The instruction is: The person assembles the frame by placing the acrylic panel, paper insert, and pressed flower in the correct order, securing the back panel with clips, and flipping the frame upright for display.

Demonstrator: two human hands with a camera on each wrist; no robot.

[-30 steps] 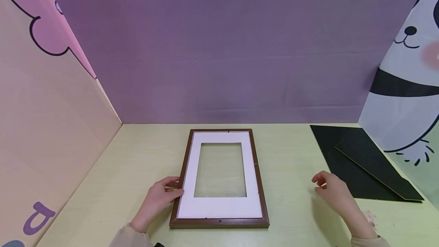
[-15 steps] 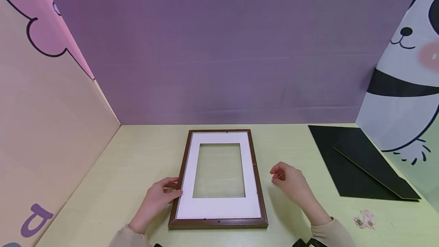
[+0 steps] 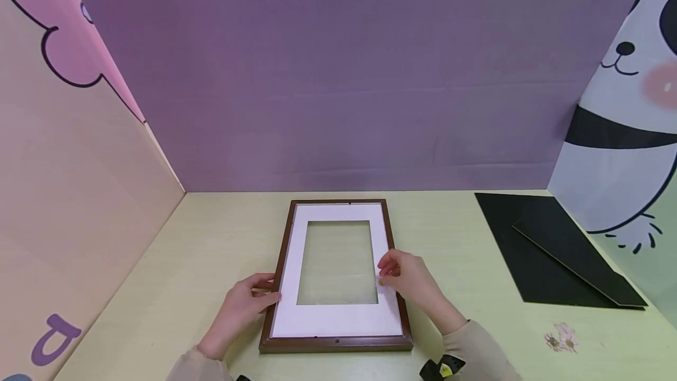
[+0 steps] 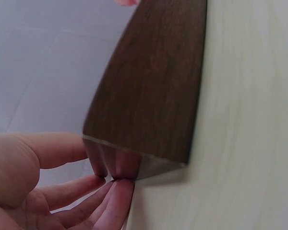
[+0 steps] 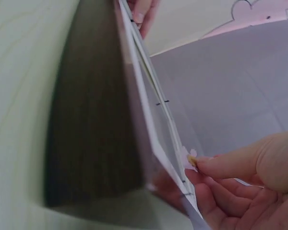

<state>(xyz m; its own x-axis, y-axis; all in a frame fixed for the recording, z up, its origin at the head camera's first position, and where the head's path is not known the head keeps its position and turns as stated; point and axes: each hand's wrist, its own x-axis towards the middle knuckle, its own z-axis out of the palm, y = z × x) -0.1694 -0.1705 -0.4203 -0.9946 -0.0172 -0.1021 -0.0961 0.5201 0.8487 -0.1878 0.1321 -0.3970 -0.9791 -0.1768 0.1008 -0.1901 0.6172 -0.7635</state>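
Observation:
A brown wooden picture frame (image 3: 337, 344) lies on the table with a white mat (image 3: 338, 320) inside it, and the tabletop shows through the mat's window. My left hand (image 3: 244, 306) holds the frame's left side, thumb on the upper edge and fingers against the outer side, as the left wrist view (image 4: 62, 191) also shows. Over the right strip of the mat is my right hand (image 3: 411, 280). Between thumb and fingertips it pinches a small pale pink flower with a yellowish centre (image 5: 192, 159). Whether the flower touches the mat I cannot tell.
Several small pink dried flowers (image 3: 563, 337) lie in a cluster at the front right of the table. Behind them are a black board (image 3: 508, 240) and a second black piece (image 3: 576, 251) overlapping it. A purple wall (image 3: 365, 75) closes off the back.
My right hand has travelled left from beside the black boards to above the frame's right side, carrying the small flower. The flower cluster has come into full view. My left hand stays on the frame.

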